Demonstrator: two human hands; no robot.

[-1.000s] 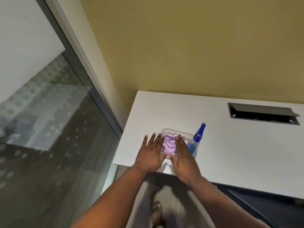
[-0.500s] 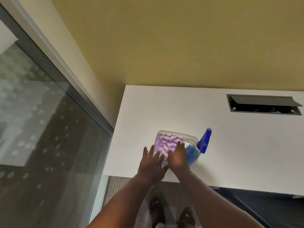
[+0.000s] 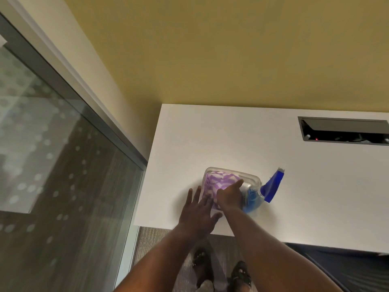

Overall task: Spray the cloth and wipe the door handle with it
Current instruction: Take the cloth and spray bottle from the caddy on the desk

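Cloth (image 3: 216, 182): in the tub (image 3: 251, 178), near the counter's (image 3: 231, 140) front edge.
Left hand (image 3: 197, 211): flat, fingers spread, at the tub's left wall.
Right hand (image 3: 229, 196): on the cloth, one finger out — grip cannot be told.
Bottle (image 3: 271, 186): against the tub's right side — counter runs on rightward.

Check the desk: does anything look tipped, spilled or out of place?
The spray bottle leans askew at the clear container's right end, its blue head jutting past the rim rather than standing upright. No spill shows.
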